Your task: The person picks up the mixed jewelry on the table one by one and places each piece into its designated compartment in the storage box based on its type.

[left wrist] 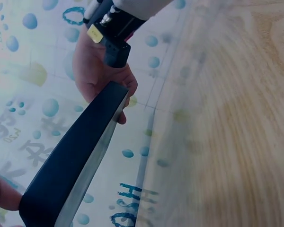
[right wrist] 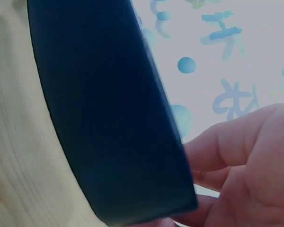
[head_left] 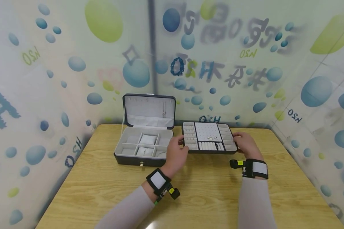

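Observation:
Between my two hands is a dark-edged jewelry tray (head_left: 207, 128), held above the table. My left hand (head_left: 175, 156) grips its left end, and my right hand (head_left: 245, 145) grips the right end. Small earrings (head_left: 210, 138) sit on its white panel of holes. Below them run white ring rolls (head_left: 205, 146), with a dark item near their right end. In the right wrist view, the fingers (right wrist: 220, 144) curl at the corner of the tray's dark side (right wrist: 109, 109). The left wrist view shows the tray (left wrist: 73, 156) edge-on with a fingertip (left wrist: 4, 191) at its near corner.
A dark jewelry box (head_left: 127, 159) stands left of the tray, its lid (head_left: 149, 111) raised. Inside are compartments with a white cushion (head_left: 147, 139) and thin bracelets. The wooden table (head_left: 209, 190) ends at a patterned wall (head_left: 232, 89).

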`<state>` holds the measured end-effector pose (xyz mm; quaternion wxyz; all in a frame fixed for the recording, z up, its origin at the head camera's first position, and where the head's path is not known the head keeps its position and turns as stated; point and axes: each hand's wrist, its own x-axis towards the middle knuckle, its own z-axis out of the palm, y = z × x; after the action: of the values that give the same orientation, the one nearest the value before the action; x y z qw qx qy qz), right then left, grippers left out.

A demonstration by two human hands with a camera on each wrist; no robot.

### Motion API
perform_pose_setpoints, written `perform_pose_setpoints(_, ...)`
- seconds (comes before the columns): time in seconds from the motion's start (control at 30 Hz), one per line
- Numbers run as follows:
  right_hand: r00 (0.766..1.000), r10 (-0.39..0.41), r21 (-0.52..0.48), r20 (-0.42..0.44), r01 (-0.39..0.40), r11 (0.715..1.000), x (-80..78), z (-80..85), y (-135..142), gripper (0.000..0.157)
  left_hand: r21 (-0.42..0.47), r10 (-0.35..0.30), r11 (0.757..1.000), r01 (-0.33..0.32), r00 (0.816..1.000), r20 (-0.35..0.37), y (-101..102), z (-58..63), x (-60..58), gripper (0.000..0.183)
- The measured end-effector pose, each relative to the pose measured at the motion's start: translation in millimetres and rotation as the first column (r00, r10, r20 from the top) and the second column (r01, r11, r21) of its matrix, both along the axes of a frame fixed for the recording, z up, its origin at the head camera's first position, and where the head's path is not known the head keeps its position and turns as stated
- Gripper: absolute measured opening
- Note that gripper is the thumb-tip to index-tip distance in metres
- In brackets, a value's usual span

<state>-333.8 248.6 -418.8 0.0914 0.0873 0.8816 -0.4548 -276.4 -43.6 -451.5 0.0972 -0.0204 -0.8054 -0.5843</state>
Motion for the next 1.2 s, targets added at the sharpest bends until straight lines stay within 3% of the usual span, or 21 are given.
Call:
perform_pose_setpoints(0.6,0.999,0.052,-0.107,-0.003,-0.052,0.993,0.0,5.1,-27.4,0.043,0.011,0.080,0.997,-0.080,0.996,0.035,-38.8,26.8,-15.8,0.043)
perform_pose_setpoints(1.2,0.998,0.041,-0.118,-0.049,-0.046,0.992,0.2,14.3,-40.7,0.043,0.040,0.142,0.989,-0.143,0.989,0.033,-47.4,35.4,-18.4,0.042)
